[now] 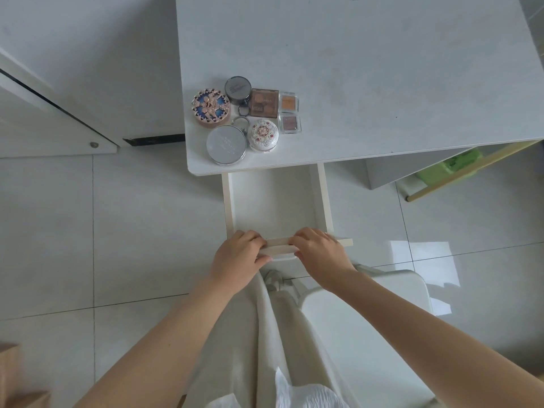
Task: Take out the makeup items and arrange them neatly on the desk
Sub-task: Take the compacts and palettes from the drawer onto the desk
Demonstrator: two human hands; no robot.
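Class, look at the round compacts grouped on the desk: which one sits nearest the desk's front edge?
The plain silver compact, the largest. The blue-and-gold one, dark grey one and white floral one all sit further back.

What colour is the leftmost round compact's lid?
Blue with gold ornament, on the leftmost compact, head view.

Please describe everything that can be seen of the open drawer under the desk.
The drawer is white, seemingly painted wood, with a pale, unpainted-looking top edge on its front panel. It is pulled far out from under the desk at its near left corner, below the group of makeup items. The visible part of its inside holds nothing. The left hand and the right hand both grip the front panel, fingers curled over its top edge, thumbs on the outer face.
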